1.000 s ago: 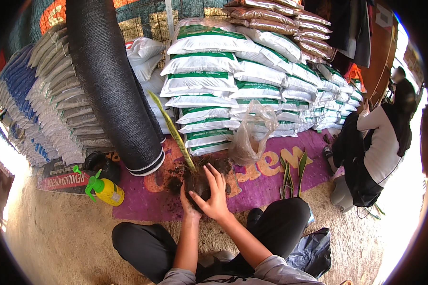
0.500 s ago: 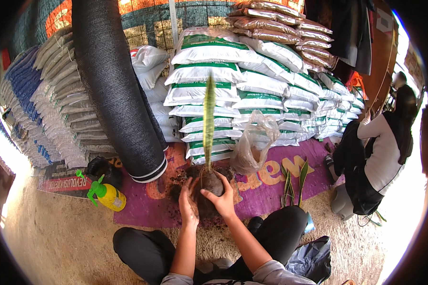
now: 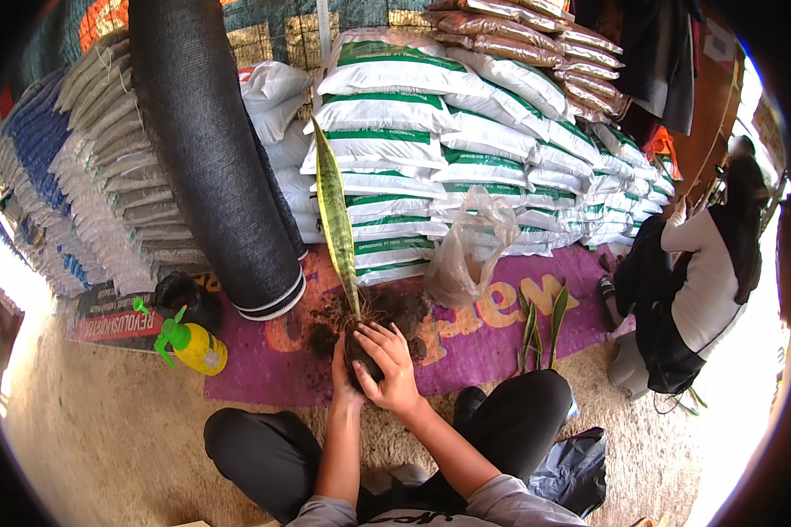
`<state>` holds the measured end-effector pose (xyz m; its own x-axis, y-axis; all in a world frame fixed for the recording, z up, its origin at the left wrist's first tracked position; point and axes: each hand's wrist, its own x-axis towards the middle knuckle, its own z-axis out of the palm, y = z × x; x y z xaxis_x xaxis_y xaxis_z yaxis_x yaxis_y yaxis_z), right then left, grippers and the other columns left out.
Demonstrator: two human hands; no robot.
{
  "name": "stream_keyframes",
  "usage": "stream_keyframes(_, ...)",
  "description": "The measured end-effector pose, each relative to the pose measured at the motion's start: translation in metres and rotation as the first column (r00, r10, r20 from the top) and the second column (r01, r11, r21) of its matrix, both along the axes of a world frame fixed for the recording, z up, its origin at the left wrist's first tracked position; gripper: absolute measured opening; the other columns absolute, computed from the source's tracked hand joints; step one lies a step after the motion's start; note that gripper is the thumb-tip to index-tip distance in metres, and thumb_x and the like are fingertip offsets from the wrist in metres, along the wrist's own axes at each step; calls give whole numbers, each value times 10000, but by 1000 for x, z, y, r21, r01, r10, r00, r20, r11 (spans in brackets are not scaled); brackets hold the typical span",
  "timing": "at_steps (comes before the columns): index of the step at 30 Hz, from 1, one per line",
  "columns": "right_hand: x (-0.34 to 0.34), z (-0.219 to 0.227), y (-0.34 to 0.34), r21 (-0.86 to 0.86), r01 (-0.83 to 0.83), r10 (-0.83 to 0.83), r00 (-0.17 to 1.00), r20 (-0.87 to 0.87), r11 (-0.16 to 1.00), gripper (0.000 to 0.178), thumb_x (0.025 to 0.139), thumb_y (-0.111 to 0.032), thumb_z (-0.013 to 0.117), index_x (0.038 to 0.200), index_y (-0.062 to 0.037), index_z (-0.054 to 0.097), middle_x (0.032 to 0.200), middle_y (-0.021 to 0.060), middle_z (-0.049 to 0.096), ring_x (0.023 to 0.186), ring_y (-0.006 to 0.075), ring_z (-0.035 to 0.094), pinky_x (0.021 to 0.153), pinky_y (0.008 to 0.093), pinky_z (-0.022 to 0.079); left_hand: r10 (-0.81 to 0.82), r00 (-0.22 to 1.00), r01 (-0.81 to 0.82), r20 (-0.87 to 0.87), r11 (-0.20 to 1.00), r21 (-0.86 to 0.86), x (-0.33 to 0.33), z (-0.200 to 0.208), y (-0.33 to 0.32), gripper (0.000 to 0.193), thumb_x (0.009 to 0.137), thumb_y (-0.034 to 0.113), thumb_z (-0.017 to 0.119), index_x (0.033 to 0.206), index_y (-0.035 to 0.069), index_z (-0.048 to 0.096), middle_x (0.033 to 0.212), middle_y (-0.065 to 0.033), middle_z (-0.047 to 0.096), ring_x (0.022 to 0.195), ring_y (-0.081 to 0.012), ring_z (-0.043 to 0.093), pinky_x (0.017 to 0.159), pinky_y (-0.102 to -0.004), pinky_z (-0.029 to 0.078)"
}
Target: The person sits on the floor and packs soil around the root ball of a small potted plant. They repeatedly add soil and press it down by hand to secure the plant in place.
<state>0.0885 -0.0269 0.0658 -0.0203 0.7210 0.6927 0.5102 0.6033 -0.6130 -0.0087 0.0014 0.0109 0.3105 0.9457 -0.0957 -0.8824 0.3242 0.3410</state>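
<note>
A single tall snake plant leaf (image 3: 334, 202), green with yellow edges, rises from a dark ball of soil (image 3: 356, 353) with thin roots showing at its top. My left hand (image 3: 343, 376) cups the ball from the left, its fingers mostly hidden behind it. My right hand (image 3: 390, 369) lies over the right side, fingers wrapped across the soil. The leaf leans to the left. Beneath and behind the ball, loose dark soil (image 3: 404, 309) is spread over a purple printed sheet (image 3: 264, 373).
A yellow spray bottle (image 3: 199, 348) with a green top stands left, by a black roll of netting (image 3: 211, 158). Stacked white sacks (image 3: 382, 149) line the back. A clear plastic bag (image 3: 470, 250) and more snake plants (image 3: 557, 325) are to the right, where another person (image 3: 703, 272) crouches.
The soil ball has moved slightly left, and its leaf has swung from nearly upright to leaning left. My right hand has shifted left over the ball, closer to my left hand.
</note>
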Motion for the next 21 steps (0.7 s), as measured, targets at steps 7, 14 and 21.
stream_keyframes(7,5,13,9,-115,90,-91,996,-6,989,480,762,-191,660,1199,-34,538,1242,156,524,1170,316,484,1036,482,276,163,959,-161,-233,987,32,2,15,9,436,970,371,345,1226,51,496,1174,-93,552,1062,-211,542,912,-343,444)
stream_keyframes(14,6,-8,16,-218,-124,-19,830,-557,968,675,607,-141,799,1199,4,507,1151,183,542,1064,328,549,919,375,430,297,820,-329,-489,944,21,15,12,10,479,956,403,366,1238,34,481,1205,-96,532,1074,-222,539,935,-361,433)
stream_keyframes(21,3,1,6,-124,148,-150,989,-2,981,541,780,-300,622,1230,-31,489,1220,136,522,1171,301,461,1035,501,228,51,975,-58,-219,998,-26,7,1,9,462,921,410,452,1189,37,499,1105,-89,565,1000,-186,566,871,-334,473)
